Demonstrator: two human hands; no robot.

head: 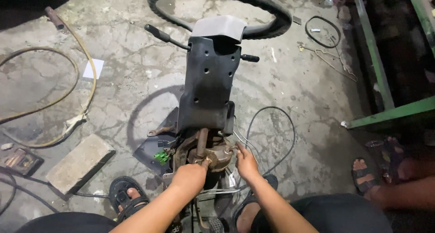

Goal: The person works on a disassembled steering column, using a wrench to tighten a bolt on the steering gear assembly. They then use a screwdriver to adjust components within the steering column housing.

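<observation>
A steering column (208, 83) with a dark plastic cover and a black steering wheel (267, 11) stands on end on the concrete floor in front of me. My left hand (190, 175) is closed on the rusty metal bracket (217, 155) at the column's lower end, gripping a small part there that I cannot make out. My right hand (246, 163) touches the right side of the same bracket with its fingertips, beside thin grey cables (272, 124). A green connector (161, 158) hangs on the left of the bracket.
A concrete block (79, 163) lies at the left, with a yellow hose (68, 101) looping behind it. A green metal frame (385, 110) stands at the right. Another person's sandalled foot (364, 174) is at the lower right. My own sandalled foot (127, 196) is by the column.
</observation>
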